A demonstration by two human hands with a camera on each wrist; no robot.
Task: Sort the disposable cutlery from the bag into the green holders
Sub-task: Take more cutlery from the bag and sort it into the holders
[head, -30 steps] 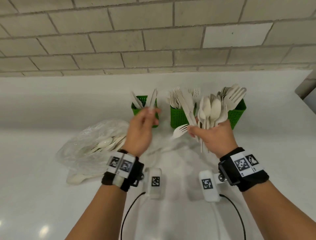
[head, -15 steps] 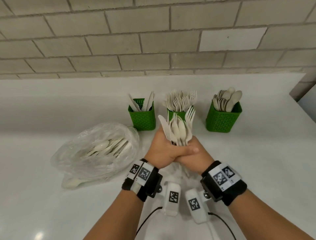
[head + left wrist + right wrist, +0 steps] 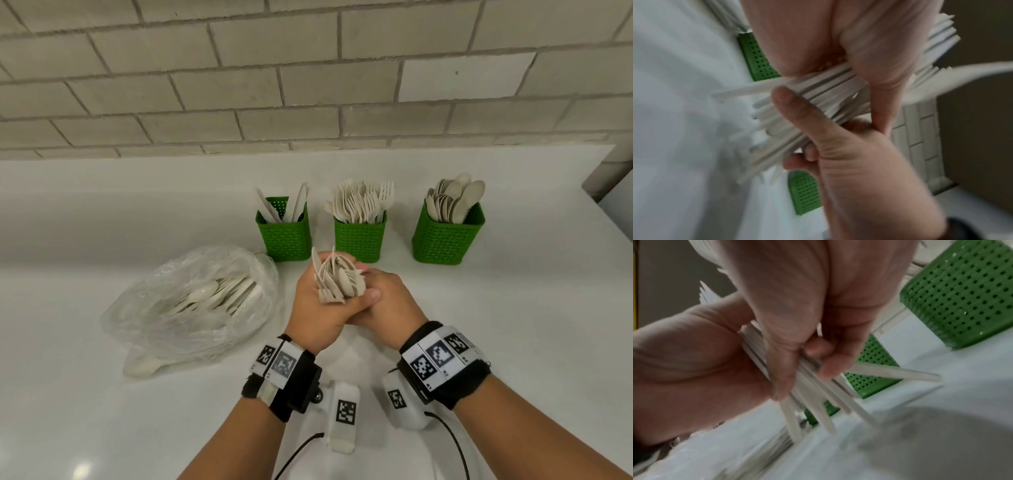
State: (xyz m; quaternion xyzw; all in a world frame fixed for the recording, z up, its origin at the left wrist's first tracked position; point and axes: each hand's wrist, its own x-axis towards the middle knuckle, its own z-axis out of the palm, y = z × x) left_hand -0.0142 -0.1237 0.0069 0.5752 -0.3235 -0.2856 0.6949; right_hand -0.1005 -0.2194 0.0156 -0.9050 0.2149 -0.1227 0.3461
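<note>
a: where's the cutlery?
b: a mixed bundle (image 3: pixel 337 279) clamped between left hand (image 3: pixel 317 308) and right hand (image 3: pixel 387 301), near the holders (image 3: pixel 359 240); more in the bag (image 3: pixel 191 301).
a: advice?
b: tap handles level, then pull one type out.

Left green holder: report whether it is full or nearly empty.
Nearly empty. The left green holder holds only a few knives, and its perforated back wall shows between them.

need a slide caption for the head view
Both hands, left hand and right hand, grip a cutlery bundle before three green holders, bag alongside.
</note>
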